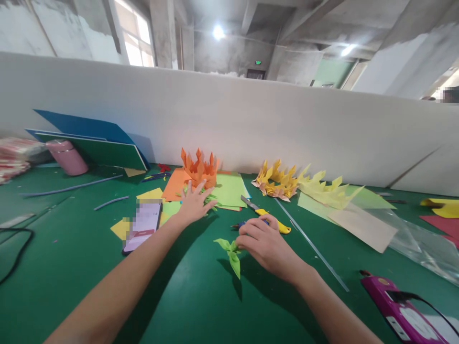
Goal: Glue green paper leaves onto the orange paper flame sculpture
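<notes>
Between the fingertips of my right hand (267, 246) is a light green folded paper piece (234, 263), its pointed leaf-like tips hanging just above the table. My left hand (193, 203) reaches farther out with fingers spread. Beneath and beside it lie more green folded paper pieces (211, 203), partly hidden by the hand. An orange folded paper crown (199, 172) stands right behind the left hand. Just beyond my right hand are a yellow utility knife (274, 219) with its blade out and a dark pointed tool (237, 225), mostly covered by the fingers.
Colored paper sheets (231, 188), a golden paper crown (276, 181) and a pale yellow crown strip (328, 188) line the back. A phone (143, 227) lies left, below a pink bottle (67, 156). A clear strip (311, 246) and a magenta power strip (394, 306) lie right. A white partition (229, 119) rises behind.
</notes>
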`<act>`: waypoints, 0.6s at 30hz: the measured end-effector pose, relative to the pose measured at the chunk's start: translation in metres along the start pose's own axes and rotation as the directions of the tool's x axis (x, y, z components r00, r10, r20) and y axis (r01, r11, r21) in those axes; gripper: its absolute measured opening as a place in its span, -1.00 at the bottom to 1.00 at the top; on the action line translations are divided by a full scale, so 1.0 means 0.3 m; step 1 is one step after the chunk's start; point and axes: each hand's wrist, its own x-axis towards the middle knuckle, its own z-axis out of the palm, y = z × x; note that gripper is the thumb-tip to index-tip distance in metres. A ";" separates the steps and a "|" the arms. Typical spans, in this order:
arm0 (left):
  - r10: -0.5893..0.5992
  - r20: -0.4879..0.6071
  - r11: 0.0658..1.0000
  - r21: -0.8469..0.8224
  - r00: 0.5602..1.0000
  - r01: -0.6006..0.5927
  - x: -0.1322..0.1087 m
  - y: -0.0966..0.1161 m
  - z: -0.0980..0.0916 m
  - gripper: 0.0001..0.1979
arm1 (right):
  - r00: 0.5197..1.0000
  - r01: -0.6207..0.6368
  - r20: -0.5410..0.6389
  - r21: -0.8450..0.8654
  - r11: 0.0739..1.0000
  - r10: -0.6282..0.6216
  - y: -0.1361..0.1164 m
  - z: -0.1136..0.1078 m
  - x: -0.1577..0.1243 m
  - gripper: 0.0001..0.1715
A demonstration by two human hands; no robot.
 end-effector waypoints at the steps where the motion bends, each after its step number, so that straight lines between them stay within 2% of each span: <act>1: -0.007 0.037 1.000 0.008 0.999 0.007 0.018 -0.004 0.006 -0.48 | 1.000 0.004 0.000 -0.004 1.000 -0.004 0.016 0.000 0.007 -0.73; 4: 0.009 0.115 0.999 0.031 0.993 -0.013 0.037 -0.019 0.020 -0.51 | 1.000 0.006 0.002 -0.040 0.999 -0.006 0.083 0.000 0.032 -0.71; 7: 0.049 0.136 0.998 0.041 0.989 -0.056 0.005 -0.028 0.020 -0.59 | 0.999 0.008 0.035 -0.092 0.996 -0.004 0.162 0.004 0.069 -0.72; 12: 0.142 0.179 0.990 -0.013 0.973 -0.142 -0.116 -0.014 -0.006 -0.67 | 0.995 0.005 0.095 -0.177 0.984 0.012 0.267 0.052 0.142 -0.73; 18: 0.204 0.252 0.976 -0.130 0.946 -0.176 -0.251 0.016 -0.027 -0.71 | 0.994 -0.046 0.082 -0.237 0.970 0.068 0.322 0.149 0.224 -0.77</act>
